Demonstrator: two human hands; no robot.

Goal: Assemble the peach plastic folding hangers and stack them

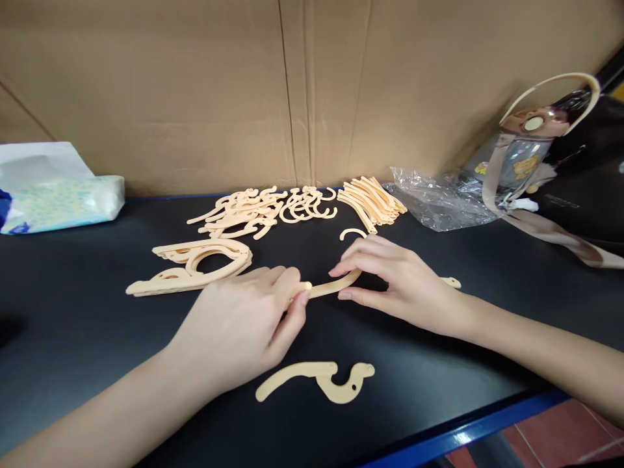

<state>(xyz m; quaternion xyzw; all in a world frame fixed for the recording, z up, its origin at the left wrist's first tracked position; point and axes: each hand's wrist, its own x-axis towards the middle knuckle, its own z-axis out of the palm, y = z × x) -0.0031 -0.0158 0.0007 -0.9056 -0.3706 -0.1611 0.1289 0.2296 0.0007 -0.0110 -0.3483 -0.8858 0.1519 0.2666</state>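
Both of my hands are closed on one cream plastic hanger arm [331, 286] above the black table. My left hand [248, 312] wraps round its left end, hiding much of it. The fingertips of my right hand [390, 273] pinch its curved right end. Nearer to me, a curved hanger piece with a hooked end and a small hole [341, 390] lies flat on the table. Just beyond my left hand sits a stack of folded hangers [234, 257]. A cream strip end [451, 282] shows past my right wrist, and a small hook [353, 233] lies behind my right hand.
At the back are piles of hanger pieces [244, 211], hooks [307, 205] and slim arms [373, 198]. A clear plastic bag [439, 201] and a strapped water bottle [521, 153] stand at right. A tissue pack [63, 195] lies at left, before a cardboard wall [195, 97].
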